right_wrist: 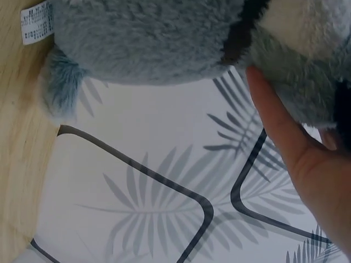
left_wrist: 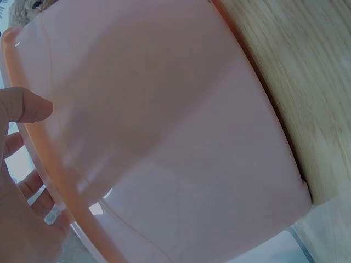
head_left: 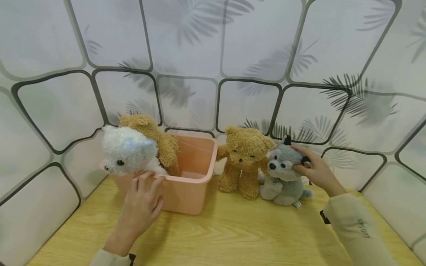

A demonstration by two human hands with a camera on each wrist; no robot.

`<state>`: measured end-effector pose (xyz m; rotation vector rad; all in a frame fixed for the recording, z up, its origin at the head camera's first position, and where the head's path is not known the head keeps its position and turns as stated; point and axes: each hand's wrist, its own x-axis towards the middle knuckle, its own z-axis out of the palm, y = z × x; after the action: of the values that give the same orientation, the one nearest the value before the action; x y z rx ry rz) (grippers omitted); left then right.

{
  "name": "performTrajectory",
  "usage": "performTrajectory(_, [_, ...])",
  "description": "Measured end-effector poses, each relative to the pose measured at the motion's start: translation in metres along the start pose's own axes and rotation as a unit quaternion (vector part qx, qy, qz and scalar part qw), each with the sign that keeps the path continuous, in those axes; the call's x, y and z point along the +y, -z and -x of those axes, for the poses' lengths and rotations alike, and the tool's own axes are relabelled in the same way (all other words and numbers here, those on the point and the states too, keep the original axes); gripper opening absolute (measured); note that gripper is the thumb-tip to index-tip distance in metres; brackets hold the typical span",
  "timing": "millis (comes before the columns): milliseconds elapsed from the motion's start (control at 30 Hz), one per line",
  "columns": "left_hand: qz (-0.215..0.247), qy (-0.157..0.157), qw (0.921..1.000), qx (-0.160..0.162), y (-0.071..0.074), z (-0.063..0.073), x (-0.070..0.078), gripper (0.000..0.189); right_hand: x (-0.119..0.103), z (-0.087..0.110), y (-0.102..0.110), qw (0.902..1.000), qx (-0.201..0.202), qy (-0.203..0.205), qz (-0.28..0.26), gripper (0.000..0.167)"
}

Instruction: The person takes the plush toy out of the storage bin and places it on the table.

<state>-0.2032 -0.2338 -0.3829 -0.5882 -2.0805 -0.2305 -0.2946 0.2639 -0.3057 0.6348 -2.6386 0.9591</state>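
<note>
A pink plastic bin (head_left: pixel 179 195) stands on the table at the left. My left hand (head_left: pixel 141 201) is at its front rim, fingers over the edge and thumb (left_wrist: pixel 35 107) on the outer side in the left wrist view. Just above those fingers, a white plush toy (head_left: pixel 129 151) with a pale blue patch leans over the rim. Behind it a brown plush toy (head_left: pixel 168 149) sits in the bin, its face hidden. At the right, my right hand (head_left: pixel 317 171) holds the head of a seated grey plush toy (head_left: pixel 287 188) between thumb and fingers.
Between the bin and the grey toy, a brown teddy bear (head_left: pixel 244 159) stands upright, close to both. The light wood table (head_left: pixel 213 236) reaches back to a patterned wall covering (head_left: pixel 186 44) that also closes in both sides.
</note>
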Motion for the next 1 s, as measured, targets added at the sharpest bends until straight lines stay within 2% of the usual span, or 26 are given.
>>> performTrajectory(167, [-0.001,0.0,1.0,-0.003,0.0,0.001,0.0,0.048,0.001,0.001,-0.011,0.9974,0.066,0.011,0.027,0.06])
performTrajectory(433, [0.002,-0.003,1.0,-0.002,0.0,0.0,0.0,0.048,0.001,0.0,-0.024,0.9915,0.125,-0.035,-0.003,0.057])
performTrajectory(600, [0.001,-0.005,1.0,-0.001,-0.001,0.0,0.001,0.047,-0.001,0.003,-0.029,0.9865,0.151,-0.059,-0.022,0.058])
performTrajectory(833, [-0.001,-0.004,1.0,-0.002,0.0,0.0,0.002,0.049,-0.004,0.015,-0.029,0.981,0.179,-0.073,0.01,0.06])
performTrajectory(1000, [-0.002,-0.001,1.0,-0.004,0.001,0.0,0.002,0.049,-0.012,0.022,-0.029,0.9765,0.196,-0.082,-0.033,0.061])
